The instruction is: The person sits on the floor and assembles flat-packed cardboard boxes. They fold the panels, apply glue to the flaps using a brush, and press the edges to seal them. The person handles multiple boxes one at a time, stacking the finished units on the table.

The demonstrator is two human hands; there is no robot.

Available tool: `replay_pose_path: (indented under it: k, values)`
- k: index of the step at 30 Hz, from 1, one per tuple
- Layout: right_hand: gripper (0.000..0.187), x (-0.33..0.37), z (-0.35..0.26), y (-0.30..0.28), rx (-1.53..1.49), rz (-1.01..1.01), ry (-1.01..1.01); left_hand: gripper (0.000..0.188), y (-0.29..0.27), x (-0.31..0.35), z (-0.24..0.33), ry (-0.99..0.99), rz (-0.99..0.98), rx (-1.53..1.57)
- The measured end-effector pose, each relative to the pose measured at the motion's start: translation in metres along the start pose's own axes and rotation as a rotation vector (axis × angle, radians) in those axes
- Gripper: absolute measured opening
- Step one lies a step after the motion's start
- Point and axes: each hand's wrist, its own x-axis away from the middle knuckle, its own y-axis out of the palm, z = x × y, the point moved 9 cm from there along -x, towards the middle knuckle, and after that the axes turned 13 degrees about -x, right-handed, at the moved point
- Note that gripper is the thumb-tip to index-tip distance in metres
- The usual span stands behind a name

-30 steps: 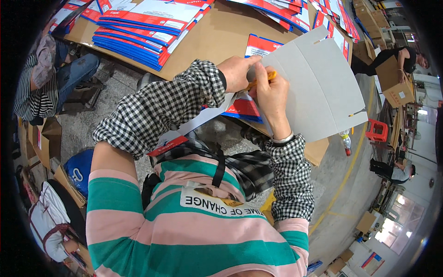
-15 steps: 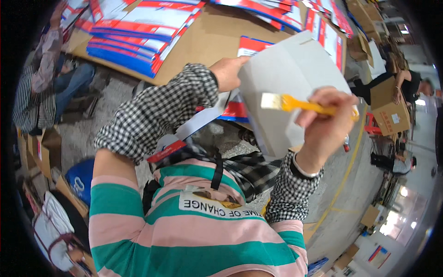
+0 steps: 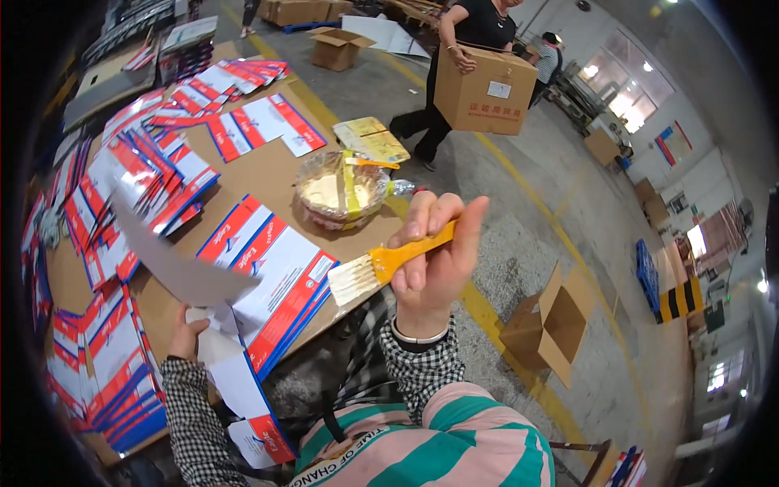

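My right hand (image 3: 438, 252) is closed around the yellow handle of a flat paintbrush (image 3: 357, 280), its bristles coated with whitish paste. The brush is raised in front of me, apart from the card. At the table's near edge my left hand (image 3: 188, 333) grips a folded cardboard box blank (image 3: 174, 264), whose plain grey-white panel stands up. Beside it lies a stack of red, white and blue printed box blanks (image 3: 280, 280). Past the brush sits a plastic-lined bowl (image 3: 337, 191) of pale paste, with a yellow strip across it and an orange stick on its rim.
Piles of printed blanks (image 3: 114, 349) cover the table's left side. A yellowish package (image 3: 371, 140) lies by the bowl. An open carton (image 3: 552, 321) stands on the floor at right. A co-worker carries a closed carton (image 3: 487, 89) beyond the table; another person is behind.
The view has swung right, bringing the bowl into sight. My right hand and brush are away from the card, and the card in my left hand has shifted left and tilted up.
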Motion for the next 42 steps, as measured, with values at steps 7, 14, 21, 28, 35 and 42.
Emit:
replay_pose_path:
  k: [7,14,21,28,35,42]
  values:
    - [0.052,-0.005,0.002,-0.022,0.128,0.176,-0.014,0.063,0.020,0.065,-0.004,0.017,0.114,-0.384]
    - [0.053,-0.007,0.058,-0.035,0.237,0.247,0.172,0.057,-0.006,0.080,0.046,0.279,0.385,-0.896]
    - [0.057,0.017,0.079,-0.067,0.151,0.132,0.371,0.054,-0.028,0.047,0.070,0.252,0.454,-1.311]
    - [0.071,0.063,0.159,-0.087,-0.053,0.228,0.743,0.054,-0.016,0.107,0.071,0.553,0.561,-1.222]
    - [0.075,0.132,0.226,-0.128,-0.060,0.490,1.029,0.046,0.043,0.180,0.006,-0.476,0.203,-0.154]
    - [0.077,0.151,0.236,-0.129,-0.131,0.534,1.066,0.069,0.043,0.214,0.012,-0.534,0.371,0.119]
